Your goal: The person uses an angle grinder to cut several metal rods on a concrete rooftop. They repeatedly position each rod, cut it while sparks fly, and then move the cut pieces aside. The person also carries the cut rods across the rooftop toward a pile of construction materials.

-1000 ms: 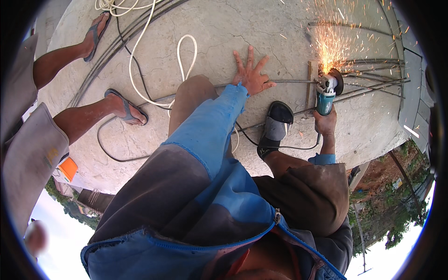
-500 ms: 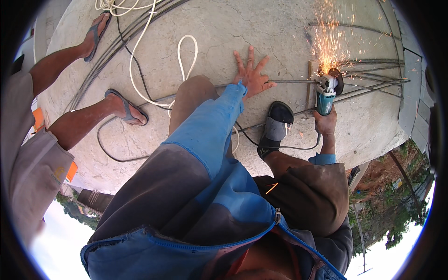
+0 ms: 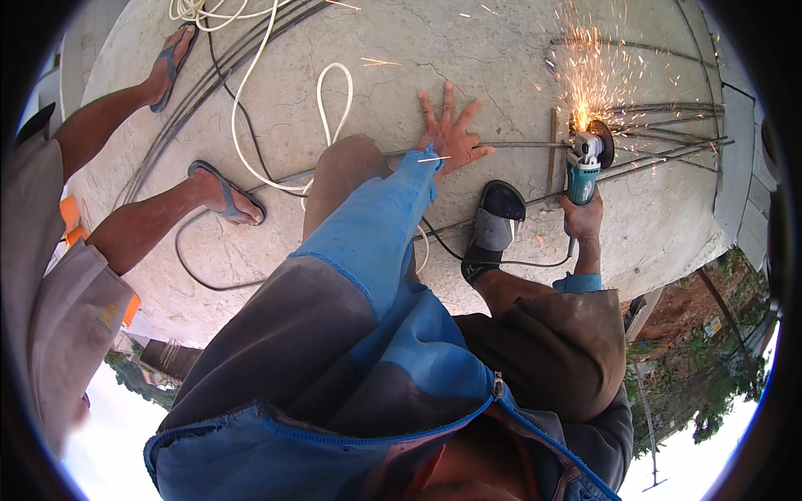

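Observation:
My right hand (image 3: 583,219) is closed round the teal body of an angle grinder (image 3: 582,177). Its dark disc (image 3: 603,144) meets a steel rod (image 3: 526,145), and orange sparks (image 3: 585,75) spray away from the contact. The cut itself is hidden by the glare and the tool's head. Fingers spread wide, my left hand (image 3: 455,138) presses flat on the concrete across that same rod, left of the grinder. A short rusty bar (image 3: 552,150) lies crosswise under the rod, close to the disc.
Several more rods (image 3: 660,121) lie at the right, others (image 3: 180,104) at the upper left. White rope (image 3: 251,92) and a black cable (image 3: 196,280) loop over the concrete slab (image 3: 376,42). Another person's sandalled feet (image 3: 227,196) stand at left. My own foot (image 3: 499,219) is beside the grinder.
The spark spray has changed shape, with stray sparks now flying near my left wrist and farther out. The grinder and both hands stay nearly in place. The other person's shorts have shifted slightly.

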The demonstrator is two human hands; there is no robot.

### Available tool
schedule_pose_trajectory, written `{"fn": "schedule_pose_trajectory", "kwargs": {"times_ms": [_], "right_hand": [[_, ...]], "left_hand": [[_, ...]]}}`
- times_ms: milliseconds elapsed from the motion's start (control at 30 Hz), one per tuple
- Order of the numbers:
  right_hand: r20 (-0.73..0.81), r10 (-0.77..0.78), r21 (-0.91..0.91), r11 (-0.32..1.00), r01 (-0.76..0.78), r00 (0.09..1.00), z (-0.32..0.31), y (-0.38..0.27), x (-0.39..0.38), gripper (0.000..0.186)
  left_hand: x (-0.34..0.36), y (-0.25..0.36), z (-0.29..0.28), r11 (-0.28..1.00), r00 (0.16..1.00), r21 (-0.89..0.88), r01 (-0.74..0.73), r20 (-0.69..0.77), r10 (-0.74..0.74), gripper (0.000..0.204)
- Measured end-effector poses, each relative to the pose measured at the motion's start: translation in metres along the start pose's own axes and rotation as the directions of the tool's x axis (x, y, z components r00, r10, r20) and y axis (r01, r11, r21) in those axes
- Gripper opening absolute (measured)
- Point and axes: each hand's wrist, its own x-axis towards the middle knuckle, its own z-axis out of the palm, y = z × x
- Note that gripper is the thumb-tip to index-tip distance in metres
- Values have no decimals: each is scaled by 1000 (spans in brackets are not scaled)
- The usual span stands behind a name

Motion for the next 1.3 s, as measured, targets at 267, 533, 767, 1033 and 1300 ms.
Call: {"fn": "schedule_pose_trajectory", "kwargs": {"times_ms": [267,533,767,1033,1300], "right_hand": [[8,1,3,1000,-1,1000,0,0,0,53],[3,-40,18,999,40,999,0,1,2,48],[-104,-38,-7,999,37,994,9,1,-7,51],[-255,0,104,994,28,967,3,4,-34,50],[-194,149,-69,984,-165,970,-44,24,-79,54]], "left_hand": [[-1,0,3,1000,1000,15,0,-16,0,66],[-1,-4,11,1000,995,-11,-28,-94,27,65],[-1,-2,1,1000,1000,-8,-5,-22,5,68],[2,-1,4,1000,1000,-20,15,27,-14,66],[3,-3,20,999,985,1,-37,-168,36,59]]}}
